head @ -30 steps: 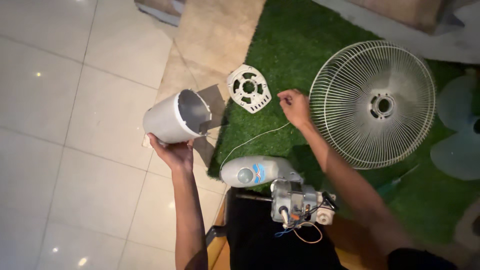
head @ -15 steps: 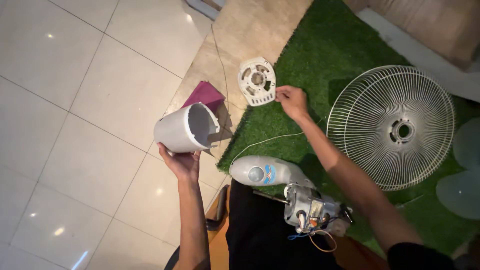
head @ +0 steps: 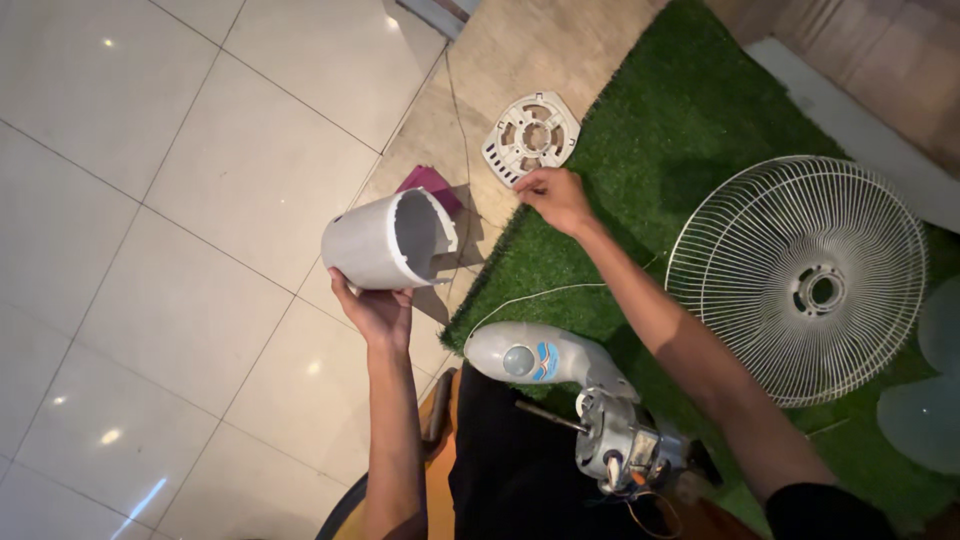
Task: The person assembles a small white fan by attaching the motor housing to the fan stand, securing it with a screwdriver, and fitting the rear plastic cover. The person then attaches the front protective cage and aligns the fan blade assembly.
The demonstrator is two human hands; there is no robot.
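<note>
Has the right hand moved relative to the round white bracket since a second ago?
Yes. The right hand has closed in on the bracket and now sits at its lower edge.

One head-worn camera looks steeply down, close over floor (head: 150, 200) and lap.

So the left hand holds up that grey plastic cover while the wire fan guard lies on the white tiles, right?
Not quite. The head view shows the left hand holding the grey plastic cover, but the wire fan guard lies on the green turf mat, not the tiles.
</note>
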